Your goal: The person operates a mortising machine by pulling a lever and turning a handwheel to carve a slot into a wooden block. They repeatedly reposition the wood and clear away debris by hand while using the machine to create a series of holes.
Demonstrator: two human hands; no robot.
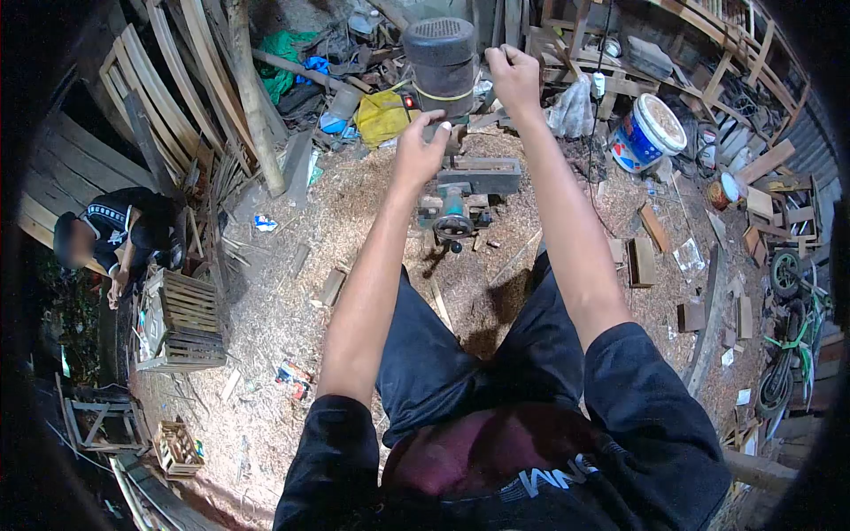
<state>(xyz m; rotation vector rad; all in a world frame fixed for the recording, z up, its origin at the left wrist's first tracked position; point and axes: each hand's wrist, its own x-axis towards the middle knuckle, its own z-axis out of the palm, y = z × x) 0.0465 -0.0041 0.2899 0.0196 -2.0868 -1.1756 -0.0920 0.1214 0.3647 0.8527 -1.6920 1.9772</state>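
Observation:
A drill-press-like machine with a dark cylindrical motor (440,66) on top stands in front of me. Below the motor are a grey vise (482,175) and a small black handwheel (453,227). My left hand (420,152) reaches to the machine's left side, just under the motor, near a small red light (409,103). Its thumb and forefinger are apart, and I see nothing held between them. My right hand (515,78) is raised to the right of the motor with its fingers curled closed. Whatever it grips, perhaps a lever, is hidden.
Wood shavings cover the floor (274,319). Wood blocks (641,263) lie to the right, with a white-and-blue bucket (651,133) beyond. A yellow bag (382,117) is behind the machine. A person (119,226) sits at left by a slatted crate (184,319). A green motorbike (792,327) stands right.

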